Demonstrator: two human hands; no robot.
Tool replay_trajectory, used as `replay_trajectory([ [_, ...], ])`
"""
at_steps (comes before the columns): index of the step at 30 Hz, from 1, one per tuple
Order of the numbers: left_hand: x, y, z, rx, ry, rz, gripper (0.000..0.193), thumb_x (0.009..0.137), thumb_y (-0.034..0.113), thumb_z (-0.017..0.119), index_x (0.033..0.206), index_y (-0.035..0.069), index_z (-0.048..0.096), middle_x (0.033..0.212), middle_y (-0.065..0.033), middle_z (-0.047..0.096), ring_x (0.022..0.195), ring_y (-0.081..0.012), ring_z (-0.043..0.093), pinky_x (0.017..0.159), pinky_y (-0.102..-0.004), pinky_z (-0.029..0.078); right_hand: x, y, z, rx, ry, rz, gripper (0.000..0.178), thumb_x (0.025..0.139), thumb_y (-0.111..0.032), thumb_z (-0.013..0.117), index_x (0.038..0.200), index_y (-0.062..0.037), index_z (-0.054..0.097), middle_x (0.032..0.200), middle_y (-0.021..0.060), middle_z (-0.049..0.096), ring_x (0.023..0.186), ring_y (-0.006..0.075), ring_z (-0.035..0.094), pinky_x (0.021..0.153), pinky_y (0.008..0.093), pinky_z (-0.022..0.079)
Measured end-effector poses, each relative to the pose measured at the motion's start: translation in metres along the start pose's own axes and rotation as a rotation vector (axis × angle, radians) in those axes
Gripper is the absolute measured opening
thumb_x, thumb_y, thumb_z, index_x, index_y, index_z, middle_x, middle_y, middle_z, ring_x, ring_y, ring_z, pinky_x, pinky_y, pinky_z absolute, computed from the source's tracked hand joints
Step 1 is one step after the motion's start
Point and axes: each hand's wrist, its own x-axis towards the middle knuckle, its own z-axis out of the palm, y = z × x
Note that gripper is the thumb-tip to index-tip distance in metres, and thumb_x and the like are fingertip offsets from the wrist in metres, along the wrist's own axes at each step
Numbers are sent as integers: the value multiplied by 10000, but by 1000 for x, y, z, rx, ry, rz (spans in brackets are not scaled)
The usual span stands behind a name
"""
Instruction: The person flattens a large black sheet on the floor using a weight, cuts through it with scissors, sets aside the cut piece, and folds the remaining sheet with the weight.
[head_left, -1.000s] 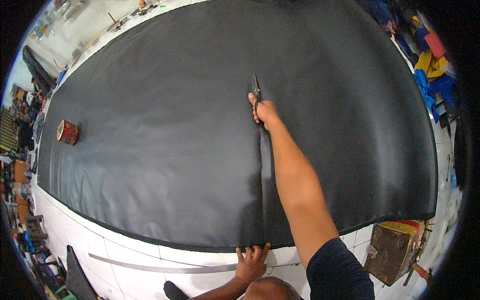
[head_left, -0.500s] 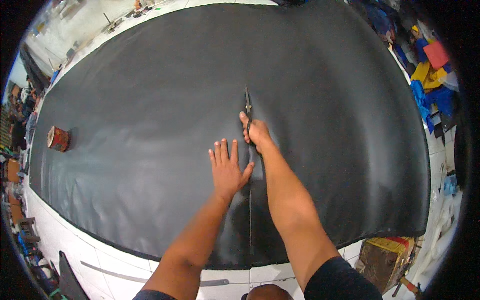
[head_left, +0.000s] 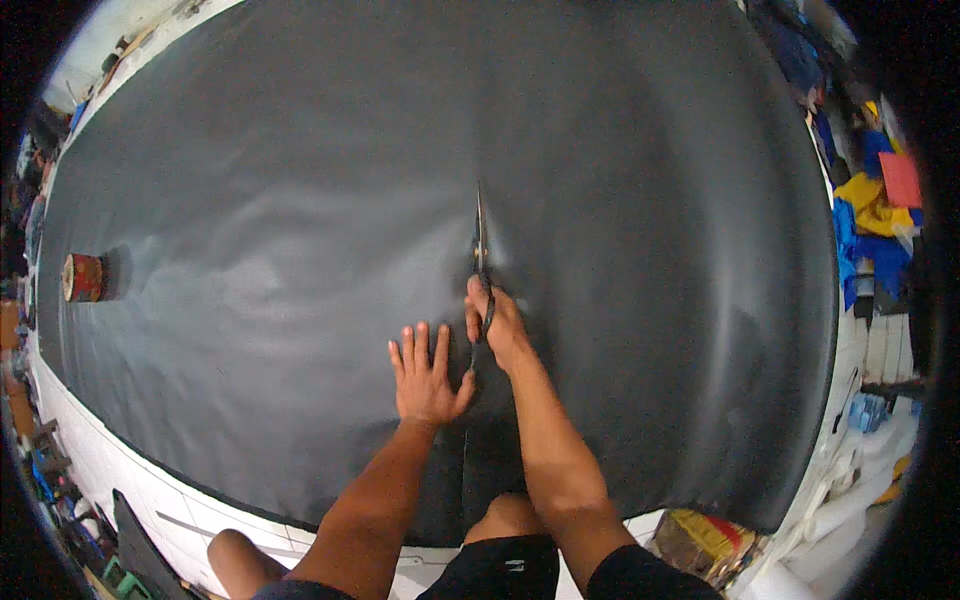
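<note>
A large black sheet [head_left: 300, 380], smooth and slightly shiny, is spread out in front of me. My right hand [head_left: 497, 322] grips the dark handles of a pair of scissors [head_left: 480, 225], whose long blades point away from me. The blades lie along the sheet and look nearly closed; whether any part is beneath it I cannot tell. From the near edge a straight cut line runs up to the scissors. Just left of that line my left hand [head_left: 425, 385] rests flat on the sheet, fingers spread, thumb beside the cut.
A round red container [head_left: 83, 278] stands on the sheet at the far left. White tiled floor [head_left: 100, 440] shows around the sheet. Colourful cloth pieces [head_left: 875, 205] are heaped at the right, and a worn yellow-and-brown box [head_left: 700, 540] sits by the near right edge.
The view has shifted, and my legs now show at the lower edge. More of the scissor blades is visible. My left hand stays flat, still close behind the right.
</note>
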Motion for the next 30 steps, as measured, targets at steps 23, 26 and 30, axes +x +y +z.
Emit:
replay_trajectory([
  [23, -5, -4, 14, 51, -118, -3, 817, 798, 536, 634, 1434, 71, 419, 1490, -267, 303, 1412, -490, 214, 1123, -684, 137, 43, -32, 14, -117, 270, 114, 435, 955, -451, 602, 732, -96, 487, 545, -14, 466, 458, 99, 438, 448, 276, 339],
  [26, -5, -7, 16, 60, -72, 27, 814, 804, 543, 626, 1432, 65, 422, 1486, -277, 303, 1408, -498, 218, 1120, -691, 134, 82, -53, 11, -93, 237, 55, 469, 943, -505, 595, 741, -93, 499, 546, -9, 468, 463, 99, 448, 446, 272, 338],
  [30, -6, 0, 17, 54, -90, 10, 772, 806, 556, 613, 1401, 84, 474, 1477, -266, 328, 1405, -485, 237, 1113, -691, 151, 123, -83, -3, -144, 239, 79, 515, 921, -570, 587, 752, -89, 519, 560, -1, 472, 468, 102, 457, 439, 267, 337],
])
